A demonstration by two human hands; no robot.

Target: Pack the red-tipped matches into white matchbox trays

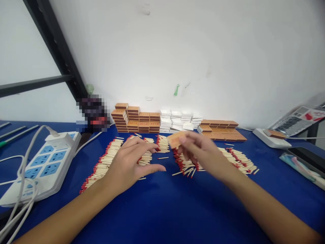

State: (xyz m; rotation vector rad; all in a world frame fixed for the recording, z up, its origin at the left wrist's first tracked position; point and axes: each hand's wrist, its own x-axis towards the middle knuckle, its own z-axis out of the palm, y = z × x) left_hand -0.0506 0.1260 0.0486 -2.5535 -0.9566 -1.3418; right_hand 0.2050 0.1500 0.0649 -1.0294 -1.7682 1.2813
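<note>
My right hand [199,149] pinches an orange-brown matchbox sleeve [175,139] between thumb and fingers, above red-tipped matches [186,166]. To its left, my left hand [134,157] is held with thumb and fingers apart and nothing between them. Long rows of matches [99,169] lie beside and behind my left hand. One loose match [163,158] rests between the two hands. Behind them stand stacked brown matchboxes [144,127] and white inner trays [175,122]. Flat brown sleeves [223,131] are piled to the right of the trays.
A white power strip [48,162] with cables is on the left of the blue table [152,217]. At the right are a white device [271,139] with a brown box on it, a black phone-like object [308,157] and a plastic packet [299,169]. A white wall rises behind.
</note>
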